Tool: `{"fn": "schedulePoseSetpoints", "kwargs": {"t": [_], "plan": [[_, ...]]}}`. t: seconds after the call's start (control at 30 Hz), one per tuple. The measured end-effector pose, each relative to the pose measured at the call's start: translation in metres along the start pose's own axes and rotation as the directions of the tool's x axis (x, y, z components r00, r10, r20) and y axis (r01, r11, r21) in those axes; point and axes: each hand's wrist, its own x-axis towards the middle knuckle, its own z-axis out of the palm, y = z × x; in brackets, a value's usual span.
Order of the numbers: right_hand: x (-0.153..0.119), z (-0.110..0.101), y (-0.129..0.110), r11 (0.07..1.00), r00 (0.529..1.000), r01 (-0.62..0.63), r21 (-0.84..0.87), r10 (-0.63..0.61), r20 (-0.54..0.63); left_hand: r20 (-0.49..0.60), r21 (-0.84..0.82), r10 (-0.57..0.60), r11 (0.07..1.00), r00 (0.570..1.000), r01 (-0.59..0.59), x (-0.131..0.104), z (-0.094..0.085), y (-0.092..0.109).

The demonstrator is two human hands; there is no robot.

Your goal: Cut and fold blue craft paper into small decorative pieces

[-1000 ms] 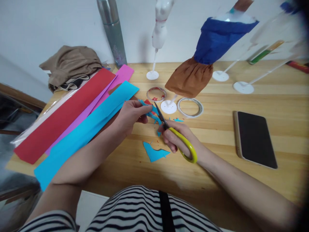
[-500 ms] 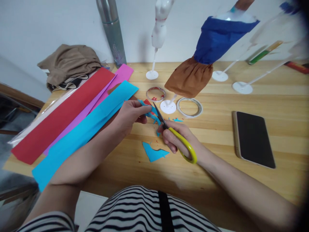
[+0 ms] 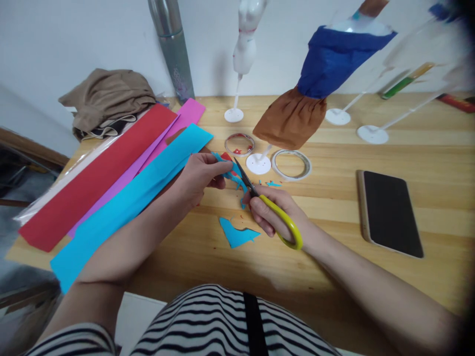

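Note:
Pinched between the thumb and fingers of my left hand (image 3: pixel 206 174) is a small cut piece of blue paper (image 3: pixel 237 170). My right hand (image 3: pixel 276 210) is wrapped round yellow-handled scissors (image 3: pixel 284 220), whose dark blades lie against the blue paper's right edge. A bit of red shows beside the paper at my left fingertips. Below the hands, a larger blue paper offcut (image 3: pixel 237 235) lies on the wooden table (image 3: pixel 326 193), with tiny blue scraps (image 3: pixel 273 184) near the right hand.
Blue (image 3: pixel 129 202), red (image 3: pixel 100 173) and pink paper strips lie at left. Two tape rolls (image 3: pixel 292 165) sit beyond the hands. A mannequin in a blue and brown paper dress (image 3: pixel 293 116) stands behind, with other stands, a steel flask (image 3: pixel 172 54) and a phone (image 3: pixel 391 212) around.
Both hands, the paper and the scissors are in almost the same place. The scissor blades have shifted very slightly.

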Motion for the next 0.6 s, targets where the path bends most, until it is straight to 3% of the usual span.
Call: {"fn": "schedulePoseSetpoints", "kwargs": {"t": [0.17, 0.6], "plan": [[-0.001, -0.001, 0.011, 0.999, 1.000, 0.019, 0.046, -0.019, -0.005, 0.045, 0.012, 0.002, 1.000, 0.999, -0.003, -0.002, -0.002, 0.002], [0.000, -0.002, 0.018, 0.997, 1.000, 0.023, 0.071, -0.024, 0.007, 0.002, 0.007, 0.000, 1.000, 1.000, 0.000, 0.000, -0.001, 0.001]]}}
